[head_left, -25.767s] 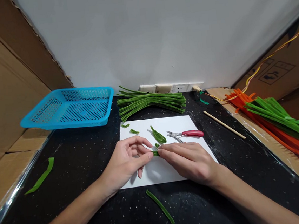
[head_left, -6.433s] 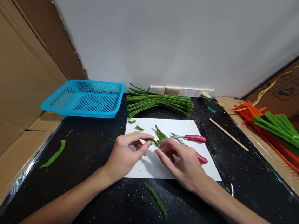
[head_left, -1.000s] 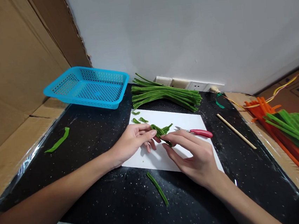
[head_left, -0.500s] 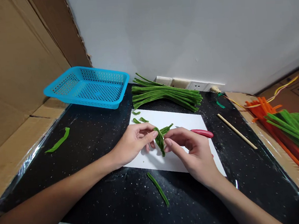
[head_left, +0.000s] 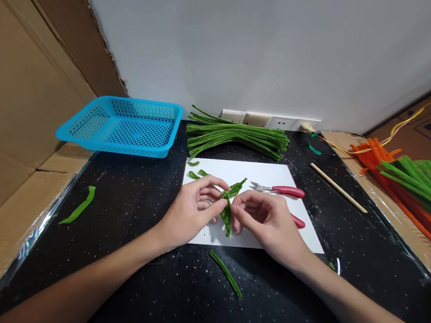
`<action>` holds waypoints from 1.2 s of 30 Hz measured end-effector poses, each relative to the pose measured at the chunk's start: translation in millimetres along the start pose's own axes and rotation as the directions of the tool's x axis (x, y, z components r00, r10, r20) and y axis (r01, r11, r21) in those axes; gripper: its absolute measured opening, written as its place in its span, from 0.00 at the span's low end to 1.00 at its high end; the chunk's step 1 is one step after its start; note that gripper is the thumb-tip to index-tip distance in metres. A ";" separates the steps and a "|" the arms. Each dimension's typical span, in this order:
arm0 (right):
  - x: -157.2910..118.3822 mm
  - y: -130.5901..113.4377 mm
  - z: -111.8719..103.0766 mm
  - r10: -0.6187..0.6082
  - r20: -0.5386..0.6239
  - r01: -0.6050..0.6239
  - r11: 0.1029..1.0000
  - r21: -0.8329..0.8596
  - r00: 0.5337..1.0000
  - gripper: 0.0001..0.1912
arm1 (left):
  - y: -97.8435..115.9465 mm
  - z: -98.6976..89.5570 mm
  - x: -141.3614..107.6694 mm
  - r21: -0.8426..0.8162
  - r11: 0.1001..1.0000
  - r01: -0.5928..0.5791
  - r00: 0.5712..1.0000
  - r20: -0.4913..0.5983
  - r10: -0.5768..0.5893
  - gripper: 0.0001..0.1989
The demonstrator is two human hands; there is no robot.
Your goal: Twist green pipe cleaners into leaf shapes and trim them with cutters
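Over a white sheet (head_left: 278, 175), my left hand (head_left: 195, 206) pinches a bent, folded green pipe cleaner piece (head_left: 226, 219) between thumb and fingers. On the piece's right side, my right hand (head_left: 262, 215) has its thumb and forefinger closed at its edge. A further green twisted length (head_left: 238, 186) sticks out behind the fingers; whether it joins the held piece I cannot tell. Pliers with red handles (head_left: 289, 191) lie behind my right hand, partly covered by it. Small green loops (head_left: 194, 174) lie at the sheet's left, some partly hidden by my left hand.
Behind the sheet lies a bundle of green pipe cleaners (head_left: 236, 138). A blue basket (head_left: 168, 148) stands at back left. Loose green strips (head_left: 226, 274) lie on the black table (head_left: 156, 299). A wooden stick (head_left: 338, 188) and orange pipe cleaners (head_left: 413, 203) are at right.
The held piece has turned and dropped slightly, its lower tip now nearer me. My right hand has shifted a little left and down, baring more of the pliers.
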State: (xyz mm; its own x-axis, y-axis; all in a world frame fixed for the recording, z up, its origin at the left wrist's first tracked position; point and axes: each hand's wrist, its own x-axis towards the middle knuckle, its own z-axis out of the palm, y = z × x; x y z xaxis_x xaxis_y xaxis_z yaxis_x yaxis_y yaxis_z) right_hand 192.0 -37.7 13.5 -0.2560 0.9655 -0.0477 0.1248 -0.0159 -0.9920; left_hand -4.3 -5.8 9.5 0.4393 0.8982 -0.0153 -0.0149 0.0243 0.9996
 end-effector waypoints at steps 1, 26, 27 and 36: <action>-0.9 -0.9 1.3 0.019 0.008 -0.019 1.000 0.005 1.000 0.14 | 0.8 0.1 -0.2 0.033 0.999 -0.019 1.000 -0.006 0.019 0.10; 0.9 3.2 3.4 0.084 -0.041 -0.090 0.978 -0.189 0.996 0.10 | 3.3 -1.6 0.6 0.020 0.995 0.098 0.995 -0.037 -0.097 0.14; 0.9 4.1 3.7 0.091 -0.035 -0.096 0.981 -0.170 0.995 0.10 | 2.7 -1.5 0.5 0.009 0.994 0.105 0.994 -0.035 -0.104 0.15; 11.5 6.1 -25.0 -0.345 -0.046 0.234 0.723 -0.650 0.937 0.08 | -2.3 -5.4 7.3 0.177 0.984 -0.019 0.993 -0.111 0.040 0.04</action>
State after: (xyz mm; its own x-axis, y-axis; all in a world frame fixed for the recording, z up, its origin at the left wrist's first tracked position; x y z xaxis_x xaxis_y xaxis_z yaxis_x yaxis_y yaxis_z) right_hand 213.8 -20.2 9.9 -0.2387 0.9227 0.3029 0.6531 0.3833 -0.6531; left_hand -5.9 3.1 7.0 0.3362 0.9415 0.0217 0.1360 -0.0714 0.9881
